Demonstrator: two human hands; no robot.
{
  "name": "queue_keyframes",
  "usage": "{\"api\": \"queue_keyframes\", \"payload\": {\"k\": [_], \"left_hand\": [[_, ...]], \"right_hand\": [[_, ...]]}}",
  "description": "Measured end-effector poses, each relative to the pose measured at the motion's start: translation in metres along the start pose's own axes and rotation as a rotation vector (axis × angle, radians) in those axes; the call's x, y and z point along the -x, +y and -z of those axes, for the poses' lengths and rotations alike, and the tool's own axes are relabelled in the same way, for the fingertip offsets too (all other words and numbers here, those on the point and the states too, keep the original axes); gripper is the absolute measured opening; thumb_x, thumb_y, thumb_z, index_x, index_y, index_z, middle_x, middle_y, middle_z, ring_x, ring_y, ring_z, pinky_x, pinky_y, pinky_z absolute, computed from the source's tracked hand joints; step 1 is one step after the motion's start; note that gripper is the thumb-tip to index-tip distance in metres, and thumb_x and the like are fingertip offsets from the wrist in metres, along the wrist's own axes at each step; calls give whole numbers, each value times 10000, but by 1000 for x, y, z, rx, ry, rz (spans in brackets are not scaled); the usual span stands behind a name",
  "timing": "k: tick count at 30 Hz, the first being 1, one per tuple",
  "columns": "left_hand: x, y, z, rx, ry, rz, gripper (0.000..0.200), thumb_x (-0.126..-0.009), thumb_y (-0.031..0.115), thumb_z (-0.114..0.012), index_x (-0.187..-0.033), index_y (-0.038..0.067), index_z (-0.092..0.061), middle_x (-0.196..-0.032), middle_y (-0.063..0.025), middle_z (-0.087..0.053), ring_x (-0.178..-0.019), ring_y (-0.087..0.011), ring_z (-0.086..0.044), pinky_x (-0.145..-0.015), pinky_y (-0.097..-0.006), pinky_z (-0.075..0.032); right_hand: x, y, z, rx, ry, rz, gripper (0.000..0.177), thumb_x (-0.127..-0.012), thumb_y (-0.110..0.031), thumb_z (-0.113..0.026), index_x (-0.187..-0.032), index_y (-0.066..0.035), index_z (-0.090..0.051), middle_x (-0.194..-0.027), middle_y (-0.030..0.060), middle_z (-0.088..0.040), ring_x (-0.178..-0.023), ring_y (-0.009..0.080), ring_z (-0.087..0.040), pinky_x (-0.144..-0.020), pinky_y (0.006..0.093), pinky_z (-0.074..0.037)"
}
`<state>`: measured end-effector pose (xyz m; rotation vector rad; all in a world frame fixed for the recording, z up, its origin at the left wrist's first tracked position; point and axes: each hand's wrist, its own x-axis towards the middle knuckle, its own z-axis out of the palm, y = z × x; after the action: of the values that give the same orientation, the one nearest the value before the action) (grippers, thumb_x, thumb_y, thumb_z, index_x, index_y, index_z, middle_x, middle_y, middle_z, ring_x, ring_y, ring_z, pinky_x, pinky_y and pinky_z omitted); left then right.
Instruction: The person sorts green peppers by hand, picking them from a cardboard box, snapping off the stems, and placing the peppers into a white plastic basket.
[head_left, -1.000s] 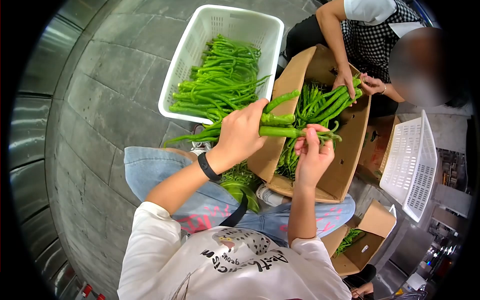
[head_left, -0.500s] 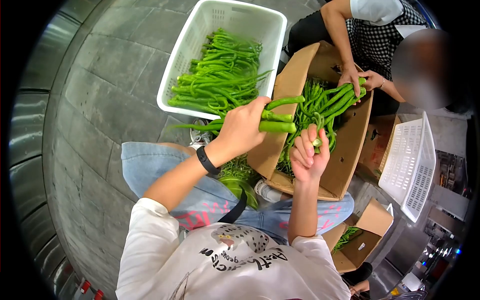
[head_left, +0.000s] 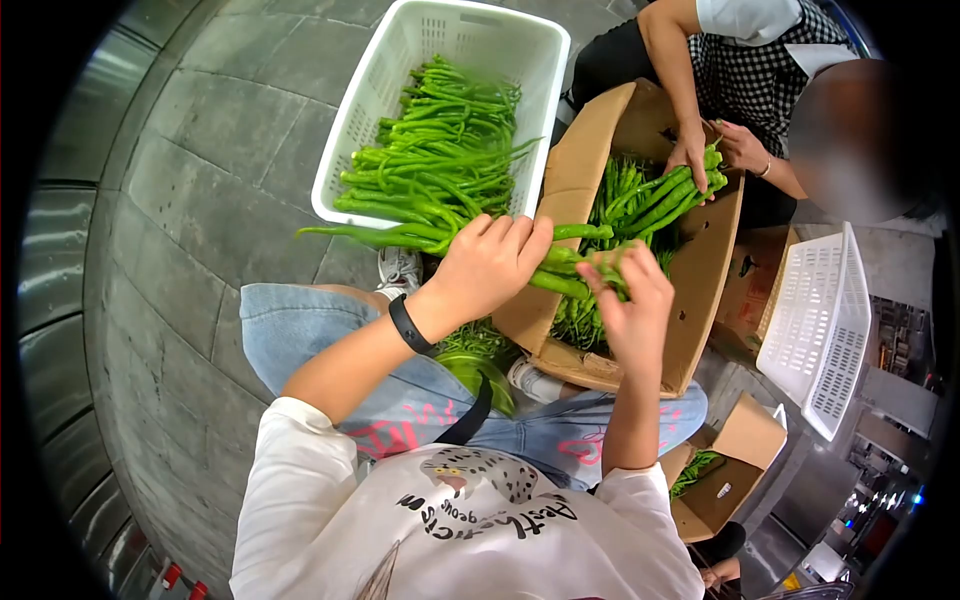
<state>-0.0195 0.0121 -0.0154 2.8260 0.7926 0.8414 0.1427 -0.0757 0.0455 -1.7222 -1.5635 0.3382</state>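
My left hand (head_left: 488,262), with a black band at the wrist, is wrapped round a small bunch of long green chili peppers (head_left: 562,284). Their thin tips stick out to the left and their stem ends to the right. My right hand (head_left: 636,298) pinches at the stem ends of this bunch; exactly what lies between its fingertips is partly hidden. Below both hands, an open cardboard box (head_left: 575,165) holds more peppers. A white plastic crate (head_left: 335,150) beyond my left hand contains many peppers laid roughly side by side.
Across the box a co-worker's hand (head_left: 690,160) grips another bunch of peppers. Between my legs is a green container (head_left: 470,370) with green bits. To the right stand a white perforated basket (head_left: 815,330) and a smaller cardboard box (head_left: 745,440) with peppers inside.
My right hand has moved up to the stem ends of the bunch; the small curled stem seen in it no longer shows. The bunch has tilted, its stem ends lower. The co-worker's hands have moved apart.
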Motion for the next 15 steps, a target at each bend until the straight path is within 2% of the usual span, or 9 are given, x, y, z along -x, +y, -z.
{"api": "queue_keyframes", "payload": {"k": [1, 3, 4, 7, 8, 13, 15], "left_hand": [[1, -1, -1, 37, -2, -5, 465, -638, 33, -589, -1092, -35, -516, -822, -101, -580, -725, -236, -585, -627, -328, -460], [1, -3, -3, 139, 16, 12, 542, -578, 22, -622, -1106, -33, -513, -831, -111, -576, -695, -260, -579, -618, -339, -473], [-1, -1, -1, 160, 27, 14, 555, -567, 21, -629, -1107, -32, -513, -831, -112, -574, -688, -265, -578, -615, -341, -475], [-1, 4, -1, 195, 57, 23, 571, -554, 29, -638, -1108, -23, -514, -816, -105, -561, -666, -266, -575, -598, -340, -476], [-1, 4, -1, 187, 47, 19, 573, -551, 29, -638, -1108, -20, -514, -812, -99, -556, -670, -261, -575, -598, -337, -476], [1, 6, 2, 227, -59, -43, 589, -547, 28, -639, -1120, -2, -507, -826, -76, -532, -693, -238, -578, -605, -331, -476], [0, 6, 2, 259, -78, -48, 600, -544, 25, -641, -1128, 8, -504, -834, -68, -523, -702, -231, -579, -612, -334, -476]], "right_hand": [[1, 5, 8, 22, 13, -12, 136, -731, 8, -695, -791, 42, -577, -728, 97, -518, -649, 204, -542, -569, 281, -435], [5, 16, 16, -194, 109, -197, 111, -762, -24, -693, -806, 31, -607, -735, 62, -549, -615, 141, -526, -527, 260, -402], [8, 18, 20, -336, 50, -310, 119, -819, -60, -668, -906, 15, -637, -757, 37, -580, -584, 88, -504, -488, 233, -376], [13, 9, 9, -881, 23, -536, 178, -856, -66, -635, -1012, 18, -621, -763, 41, -584, -553, 67, -488, -462, 195, -359], [12, 7, 4, -954, 6, -512, 250, -872, -56, -610, -1103, 36, -584, -764, 54, -594, -553, 72, -492, -456, 176, -360], [17, 25, -14, -1124, 169, -556, 218, -892, -124, -601, -1003, 62, -608, -695, 70, -582, -493, 88, -474, -398, 183, -315], [17, 33, -13, -1442, 112, -614, 274, -955, -228, -497, -904, 33, -564, -629, 55, -500, -440, 76, -364, -376, 180, -249]]}}
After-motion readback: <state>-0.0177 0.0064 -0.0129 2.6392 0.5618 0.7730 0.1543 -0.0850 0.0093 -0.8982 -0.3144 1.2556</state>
